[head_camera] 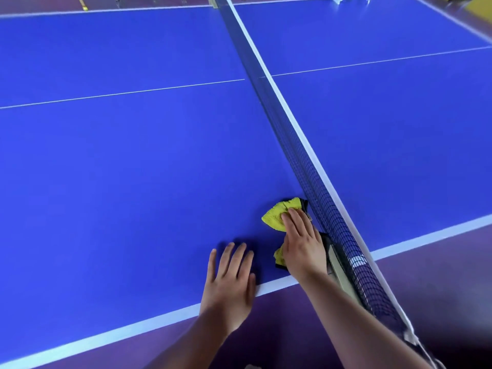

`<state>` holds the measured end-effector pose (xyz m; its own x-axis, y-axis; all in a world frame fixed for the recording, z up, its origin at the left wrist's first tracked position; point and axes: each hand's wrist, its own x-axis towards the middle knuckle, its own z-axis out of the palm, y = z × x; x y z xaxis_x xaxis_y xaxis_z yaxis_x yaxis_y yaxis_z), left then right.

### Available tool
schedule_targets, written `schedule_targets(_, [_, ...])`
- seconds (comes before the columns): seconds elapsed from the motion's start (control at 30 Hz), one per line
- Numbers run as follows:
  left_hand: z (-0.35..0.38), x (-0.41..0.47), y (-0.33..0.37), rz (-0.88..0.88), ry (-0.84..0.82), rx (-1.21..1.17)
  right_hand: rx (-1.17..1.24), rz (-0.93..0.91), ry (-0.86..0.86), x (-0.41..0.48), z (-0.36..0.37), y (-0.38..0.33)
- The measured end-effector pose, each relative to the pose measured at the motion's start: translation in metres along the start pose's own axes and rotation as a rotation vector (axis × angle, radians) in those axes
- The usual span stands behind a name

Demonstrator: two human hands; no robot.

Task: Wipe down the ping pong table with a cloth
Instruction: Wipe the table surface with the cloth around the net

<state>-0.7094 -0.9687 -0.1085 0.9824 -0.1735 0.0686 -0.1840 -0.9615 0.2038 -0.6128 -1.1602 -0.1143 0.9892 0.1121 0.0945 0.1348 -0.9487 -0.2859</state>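
Note:
A blue ping pong table [133,161] with white lines fills the head view. A yellow cloth with a dark edge [277,215] lies crumpled on the table's left half, close against the foot of the net. My right hand [302,243] presses down on the cloth with straight fingers and covers its middle part. My left hand [230,278] rests flat on the bare table near the white front edge line, a little left of the cloth, fingers spread.
The dark net [306,166] with its white top band runs from the near right to the far middle and splits the table. Its clamp post [339,270] sits at the front edge right of my right hand. Purple floor [439,283] lies beyond the table's edge.

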Motion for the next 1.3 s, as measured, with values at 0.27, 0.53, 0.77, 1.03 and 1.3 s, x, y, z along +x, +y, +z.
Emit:
schedule_targets(0.27, [0.004,-0.020,0.004,0.004,-0.011,0.018,0.021,0.071,0.024,-0.045,-0.002,0.000])
schedule_targets(0.53, [-0.005,-0.049,-0.031,0.015,-0.014,0.005,0.006,0.191,0.083,-0.055,0.002,-0.041])
schedule_targets(0.77, [-0.033,-0.086,-0.115,-0.104,-0.012,0.035,0.011,0.035,0.038,-0.080,0.029,-0.163])
schedule_targets(1.03, [-0.064,-0.174,-0.244,-0.268,0.004,0.025,-0.032,-0.056,-0.023,-0.111,0.065,-0.301])
schedule_targets(1.3, [-0.099,-0.285,-0.379,-0.409,0.056,-0.004,0.000,-0.220,-0.058,-0.158,0.121,-0.490])
